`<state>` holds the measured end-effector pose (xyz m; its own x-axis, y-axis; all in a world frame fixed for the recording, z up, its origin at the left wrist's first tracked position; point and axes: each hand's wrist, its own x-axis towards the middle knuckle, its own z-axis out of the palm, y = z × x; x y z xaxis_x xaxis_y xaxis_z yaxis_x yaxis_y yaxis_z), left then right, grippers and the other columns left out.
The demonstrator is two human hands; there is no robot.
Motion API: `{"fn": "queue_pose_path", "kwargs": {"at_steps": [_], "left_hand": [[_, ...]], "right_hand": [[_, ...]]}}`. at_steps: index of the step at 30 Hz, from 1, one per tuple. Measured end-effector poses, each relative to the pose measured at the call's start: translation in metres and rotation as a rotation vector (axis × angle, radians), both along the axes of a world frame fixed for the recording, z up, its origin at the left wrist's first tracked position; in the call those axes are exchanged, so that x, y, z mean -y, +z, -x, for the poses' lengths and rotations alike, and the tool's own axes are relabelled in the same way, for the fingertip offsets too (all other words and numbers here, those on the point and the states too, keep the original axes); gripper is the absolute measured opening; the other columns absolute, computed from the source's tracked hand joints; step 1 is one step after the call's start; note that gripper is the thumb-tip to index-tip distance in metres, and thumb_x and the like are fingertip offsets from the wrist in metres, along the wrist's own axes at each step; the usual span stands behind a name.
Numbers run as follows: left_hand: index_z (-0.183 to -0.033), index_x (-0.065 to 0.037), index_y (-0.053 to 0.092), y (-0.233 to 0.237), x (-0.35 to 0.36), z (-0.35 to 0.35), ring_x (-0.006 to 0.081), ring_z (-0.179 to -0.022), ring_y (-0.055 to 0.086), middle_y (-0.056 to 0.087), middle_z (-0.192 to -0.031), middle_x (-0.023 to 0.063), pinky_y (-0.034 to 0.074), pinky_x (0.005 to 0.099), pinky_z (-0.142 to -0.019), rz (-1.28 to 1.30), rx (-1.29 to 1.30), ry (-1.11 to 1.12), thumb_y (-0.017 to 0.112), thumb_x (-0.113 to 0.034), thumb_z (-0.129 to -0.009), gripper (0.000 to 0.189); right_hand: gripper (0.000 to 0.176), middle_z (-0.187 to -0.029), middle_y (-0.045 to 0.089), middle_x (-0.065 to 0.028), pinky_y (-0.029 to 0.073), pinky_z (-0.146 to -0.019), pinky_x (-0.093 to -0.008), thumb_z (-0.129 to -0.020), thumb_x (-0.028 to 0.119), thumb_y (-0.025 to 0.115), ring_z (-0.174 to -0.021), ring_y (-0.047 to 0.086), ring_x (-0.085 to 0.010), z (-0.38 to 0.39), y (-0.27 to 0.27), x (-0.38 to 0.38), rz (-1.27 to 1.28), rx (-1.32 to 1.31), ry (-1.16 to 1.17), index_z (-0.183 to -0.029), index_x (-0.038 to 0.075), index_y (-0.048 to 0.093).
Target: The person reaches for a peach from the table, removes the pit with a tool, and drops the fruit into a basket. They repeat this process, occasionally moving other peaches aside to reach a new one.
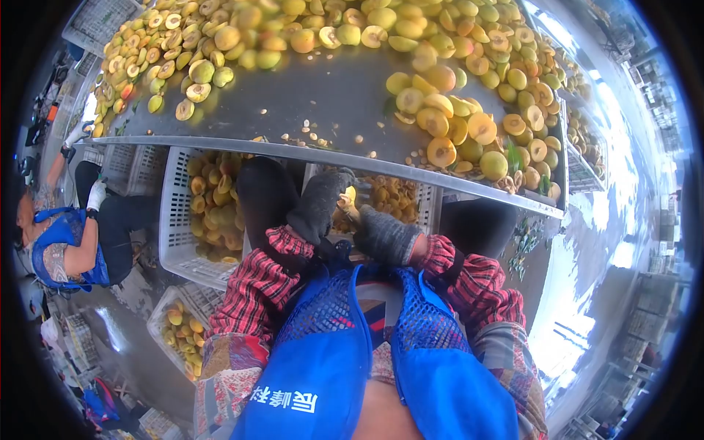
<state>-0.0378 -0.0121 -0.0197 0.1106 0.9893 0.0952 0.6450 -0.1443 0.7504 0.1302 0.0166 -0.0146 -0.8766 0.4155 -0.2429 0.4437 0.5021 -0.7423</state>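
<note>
Cool, bright light fills the frame, and white glare burns out the wet floor [572, 293] at right. Fisheye distortion bows the front edge of the table [293, 95]; black corners ring a bluish rim. Fruit [275, 33] at top centre is blurred, while the vest [315, 359] at lower centre looks evenly lit.

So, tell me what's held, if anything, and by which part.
Left hand holds a yellow stone fruit, seemingly by its side; what the right hand holds cannot be told.
</note>
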Motion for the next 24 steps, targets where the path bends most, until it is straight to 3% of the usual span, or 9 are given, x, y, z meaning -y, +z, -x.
{"fn": "queue_pose_path", "kwargs": {"at_steps": [2, 5, 9, 11, 15, 17, 19, 22, 24], "left_hand": [[-0.087, -0.004, 0.056, -0.016, 0.001, 0.000, 0.0290, -0.077, 0.057, 0.059, -0.080, 0.0142, 0.045, 0.0349, -0.068, -0.124, 0.134, 0.062, 0.051, -0.011, -0.073, 0.017], [-0.088, -0.004, 0.056, -0.027, 0.003, -0.001, 0.0295, -0.077, 0.057, 0.059, -0.079, 0.0134, 0.045, 0.0361, -0.068, -0.158, 0.066, 0.073, 0.051, -0.011, -0.073, 0.017], [-0.088, -0.004, 0.055, -0.020, 0.005, -0.005, 0.0301, -0.077, 0.057, 0.059, -0.079, 0.0131, 0.045, 0.0362, -0.067, -0.110, 0.029, 0.100, 0.051, -0.011, -0.074, 0.017], [-0.088, -0.004, 0.055, -0.015, 0.003, -0.006, 0.0304, -0.077, 0.057, 0.058, -0.079, 0.0134, 0.045, 0.0365, -0.067, -0.055, 0.030, 0.065, 0.052, -0.010, -0.074, 0.016], [-0.088, -0.004, 0.055, -0.026, 0.007, -0.003, 0.0283, -0.076, 0.058, 0.059, -0.080, 0.0130, 0.045, 0.0355, -0.065, -0.095, 0.025, 0.006, 0.053, -0.009, -0.074, 0.015], [-0.087, -0.003, 0.055, -0.023, 0.009, -0.006, 0.0257, -0.075, 0.059, 0.059, -0.079, 0.0125, 0.046, 0.0338, -0.065, 0.023, 0.290, 0.034, 0.054, -0.009, -0.073, 0.015], [-0.087, -0.002, 0.055, -0.015, 0.010, -0.007, 0.0239, -0.075, 0.060, 0.059, -0.080, 0.0119, 0.046, 0.0326, -0.065, 0.024, 0.175, 0.022, 0.053, -0.008, -0.074, 0.015], [-0.088, -0.001, 0.055, -0.015, 0.008, -0.007, 0.0211, -0.076, 0.060, 0.060, -0.082, 0.0110, 0.047, 0.0307, -0.066, 0.064, 0.070, 0.023, 0.052, -0.007, -0.075, 0.015], [-0.088, 0.000, 0.055, -0.020, 0.008, -0.005, 0.0202, -0.076, 0.061, 0.060, -0.083, 0.0106, 0.048, 0.0300, -0.066, 0.102, 0.076, 0.038, 0.051, -0.006, -0.075, 0.016]], "right_hand": [[0.023, -0.075, 0.054, -0.0208, 0.043, -0.061, -0.0411, -0.074, 0.015, 0.054, -0.072, 0.055, -0.0357, 0.000, -0.001, -0.001, 0.071, 0.032, -0.033, -0.089, -0.001, 0.048], [0.021, -0.072, 0.055, -0.0206, 0.043, -0.061, -0.0413, -0.073, 0.014, 0.054, -0.071, 0.056, -0.0358, 0.001, 0.003, -0.002, 0.152, 0.078, -0.055, -0.086, -0.001, 0.050], [0.018, -0.066, 0.055, -0.0204, 0.044, -0.059, -0.0419, -0.071, 0.013, 0.054, -0.066, 0.056, -0.0361, 0.003, -0.002, -0.006, 0.125, 0.016, 0.126, -0.082, -0.002, 0.053], [0.018, -0.065, 0.055, -0.0206, 0.044, -0.058, -0.0414, -0.071, 0.012, 0.054, -0.066, 0.056, -0.0360, 0.004, 0.003, -0.004, 0.176, 0.074, 0.066, -0.082, -0.002, 0.053], [0.016, -0.064, 0.055, -0.0206, 0.044, -0.056, -0.0399, -0.071, 0.011, 0.053, -0.064, 0.056, -0.0354, 0.003, 0.002, -0.005, 0.193, 0.116, 0.111, -0.081, -0.001, 0.054], [0.015, -0.064, 0.054, -0.0196, 0.044, -0.055, -0.0393, -0.070, 0.011, 0.053, -0.062, 0.055, -0.0348, 0.004, 0.009, -0.006, 0.221, 0.032, 0.109, -0.081, -0.001, 0.054], [0.015, -0.063, 0.053, -0.0187, 0.044, -0.054, -0.0387, -0.070, 0.011, 0.054, -0.061, 0.054, -0.0343, 0.004, 0.010, -0.006, 0.250, -0.053, 0.103, -0.080, 0.000, 0.054], [0.014, -0.059, 0.052, -0.0144, 0.043, -0.051, -0.0366, -0.069, 0.012, 0.055, -0.057, 0.052, -0.0330, 0.003, -0.005, -0.008, 0.178, -0.046, 0.228, -0.079, 0.001, 0.054], [0.015, -0.060, 0.056, -0.0162, 0.044, -0.053, -0.0366, -0.068, 0.016, 0.056, -0.057, 0.056, -0.0309, 0.003, -0.011, -0.009, -0.251, -0.266, 0.491, -0.069, 0.002, 0.057]]}}
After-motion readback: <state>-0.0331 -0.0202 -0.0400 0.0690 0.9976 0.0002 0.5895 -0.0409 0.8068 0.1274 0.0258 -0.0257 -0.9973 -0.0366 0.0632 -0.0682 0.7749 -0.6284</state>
